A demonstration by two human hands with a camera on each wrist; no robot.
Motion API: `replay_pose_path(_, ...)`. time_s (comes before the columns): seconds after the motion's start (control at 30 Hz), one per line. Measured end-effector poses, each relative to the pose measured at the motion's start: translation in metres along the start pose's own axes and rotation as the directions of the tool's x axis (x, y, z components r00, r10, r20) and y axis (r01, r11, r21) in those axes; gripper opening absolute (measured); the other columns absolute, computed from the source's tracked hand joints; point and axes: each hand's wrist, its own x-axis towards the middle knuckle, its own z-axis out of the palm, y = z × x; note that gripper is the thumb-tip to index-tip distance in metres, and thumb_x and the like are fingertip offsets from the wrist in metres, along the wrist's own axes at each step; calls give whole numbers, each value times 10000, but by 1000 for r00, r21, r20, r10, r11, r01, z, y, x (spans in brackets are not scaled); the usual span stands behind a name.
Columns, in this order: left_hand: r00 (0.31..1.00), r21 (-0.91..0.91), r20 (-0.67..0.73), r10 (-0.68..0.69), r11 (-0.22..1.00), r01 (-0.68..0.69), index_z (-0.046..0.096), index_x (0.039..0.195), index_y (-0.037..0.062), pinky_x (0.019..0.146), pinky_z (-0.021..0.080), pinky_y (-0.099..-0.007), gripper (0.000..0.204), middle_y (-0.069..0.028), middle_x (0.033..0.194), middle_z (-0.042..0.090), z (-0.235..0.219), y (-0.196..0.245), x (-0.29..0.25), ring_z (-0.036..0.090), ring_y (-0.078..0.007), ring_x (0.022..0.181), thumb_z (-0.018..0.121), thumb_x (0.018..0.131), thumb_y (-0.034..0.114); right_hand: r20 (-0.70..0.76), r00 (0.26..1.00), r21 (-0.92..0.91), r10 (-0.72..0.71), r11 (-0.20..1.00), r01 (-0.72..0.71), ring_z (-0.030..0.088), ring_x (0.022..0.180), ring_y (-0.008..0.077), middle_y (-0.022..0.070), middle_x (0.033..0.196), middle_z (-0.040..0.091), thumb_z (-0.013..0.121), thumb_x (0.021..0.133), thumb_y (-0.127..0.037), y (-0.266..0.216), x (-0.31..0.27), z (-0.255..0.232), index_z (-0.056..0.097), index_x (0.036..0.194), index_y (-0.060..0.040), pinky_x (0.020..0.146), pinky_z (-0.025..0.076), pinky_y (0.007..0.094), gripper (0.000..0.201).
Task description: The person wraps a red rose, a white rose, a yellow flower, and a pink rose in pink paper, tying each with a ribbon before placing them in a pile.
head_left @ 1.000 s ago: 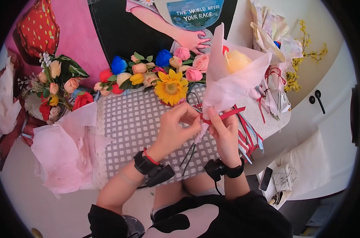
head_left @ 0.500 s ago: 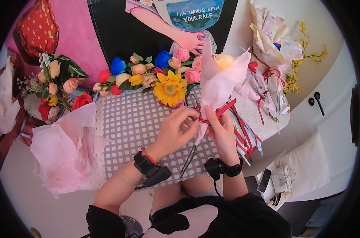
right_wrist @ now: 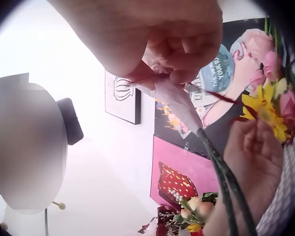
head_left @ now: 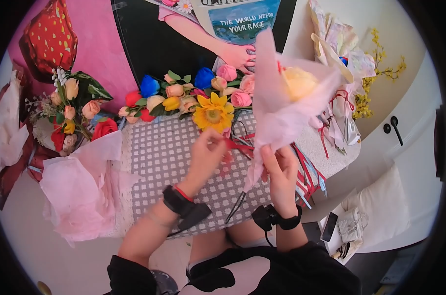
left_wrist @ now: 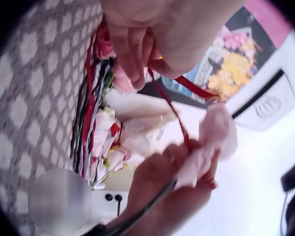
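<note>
In the head view my right hand (head_left: 281, 178) grips the gathered neck of a small bouquet, a cream rose (head_left: 300, 84) in pale pink paper (head_left: 278, 123), held upright. Dark green stems (right_wrist: 225, 172) come out below the paper in the right wrist view. Blurred in the head view, my left hand (head_left: 207, 156) is left of the bouquet. The left wrist view shows that hand's fingers pinching a red ribbon (left_wrist: 163, 94), which runs taut to the bouquet's neck, where the other hand (left_wrist: 160, 184) holds it.
A row of artificial flowers with a sunflower (head_left: 213, 113) lies along the back of the checked cloth (head_left: 156, 162). Pink paper sheets (head_left: 80, 191) lie at the left, beside a mixed bouquet (head_left: 68, 110). Loose ribbons (head_left: 309, 172) hang at the right; wrapped bouquets (head_left: 338, 54) stand behind.
My left hand has moved left, away from the bouquet's neck, with the ribbon drawn out. The bouquet dipped left, then came back up and right in my right hand.
</note>
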Motion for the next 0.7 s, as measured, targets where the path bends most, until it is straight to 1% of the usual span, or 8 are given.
replay_pose_path(0.13, 998, -271, 46, -32, 962, 44, 479, 914, 70, 589, 458, -246, 114, -43, 760, 545, -17, -8, 15, 575, -128, 649, 489, 856, 168, 31, 999, -5, -40, 999, 41, 435, 490, 14, -7, 686, 554, 543, 885, -172, -5, 6, -3, 519, 1038, -9, 413, 283, 155, 225)
replay_pose_path(0.2, 995, -231, 22, -98, 968, 100, 469, 919, 68, 653, 451, -270, 135, -36, 746, 530, -14, -10, 15, 568, -145, 677, 478, 857, 187, 28, 1000, 0, -15, 1000, 15, 434, 485, 16, -4, 687, 556, 536, 890, -191, -4, 9, -10, 519, 1044, -13, 410, 287, 158, 236)
replay_pose_path(0.33, 993, -215, 118, -18, 976, 43, 473, 885, 68, 653, 422, -275, 109, -31, 758, 513, -13, -17, 14, 537, -138, 700, 485, 839, 166, 38, 996, 45, 81, 996, -83, 414, 466, 16, -1, 685, 560, 529, 895, -233, -2, 15, -15, 525, 1030, -30, 400, 273, 161, 244)
replay_pose_path(0.43, 962, -417, 267, 50, 906, 68, 481, 864, 61, 749, 427, -310, 104, -41, 859, 532, -14, -20, 18, 534, -158, 841, 496, 827, 158, -8, 995, 89, 103, 991, -102, 401, 463, 7, -7, 674, 557, 538, 891, -236, -4, 21, -21, 538, 987, -44, 401, 257, 159, 215)
replay_pose_path(0.5, 910, -626, 389, 144, 766, 146, 494, 930, 46, 793, 421, -317, 136, -56, 922, 489, -10, -11, 13, 510, -179, 918, 504, 817, 121, -18, 998, 57, 65, 996, -64, 394, 462, 3, -3, 684, 566, 540, 890, -235, -7, 25, -28, 543, 970, -47, 404, 247, 156, 205)
replay_pose_path(0.53, 909, -625, 390, 146, 767, 145, 494, 930, 46, 793, 421, -317, 136, -56, 922, 489, -8, -6, 10, 510, -179, 918, 504, 817, 121, -25, 999, 23, 33, 999, -32, 386, 461, -1, 1, 695, 575, 542, 888, -234, -9, 26, -30, 547, 954, -50, 407, 236, 153, 195)
replay_pose_path(0.6, 772, -522, 621, 135, 806, 279, 501, 852, 58, 920, 375, -392, 115, -105, 1106, 492, -4, 2, 3, 473, -213, 1040, 518, 817, 166, -16, 999, -36, 36, 999, -37, 433, 485, 7, 13, 718, 593, 552, 883, -201, -8, 27, -26, 549, 942, -29, 430, 284, 157, 182)
replay_pose_path(0.7, 630, -427, 755, 182, 865, 262, 496, 865, 64, 846, 396, -372, 126, -104, 1055, 484, 1, -14, -2, 483, -202, 972, 527, 814, 176, 116, 993, -64, 2, 998, 5, 541, 602, 63, 30, 782, 608, 576, 860, -113, -3, 29, -20, 541, 973, 20, 561, 425, 193, 178)
